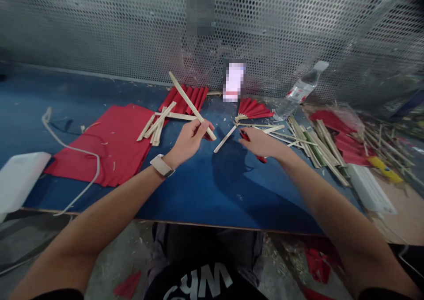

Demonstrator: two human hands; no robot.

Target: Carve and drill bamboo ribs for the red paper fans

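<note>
My left hand (192, 141) is closed around a long pale bamboo strip (185, 97), which slants from upper left down past my fingers. In my closed right hand (261, 142) is a red-handled tool (261, 159); the fingers cover most of it, so its exact kind does not show. Just beyond that hand lie loose bamboo strips (225, 137) and a small folded red fan (253, 109). Behind my left hand, a pleated red sheet (185, 100) lies near several short bamboo pieces (157, 125).
Red sheets (112, 141) are stacked at the left, with a white cable (76, 150) across them. A lit phone (234, 81) leans on the perforated metal panel (132, 30). To the right are a water bottle (303, 90), bamboo strips (318, 147) and a white power strip (371, 188).
</note>
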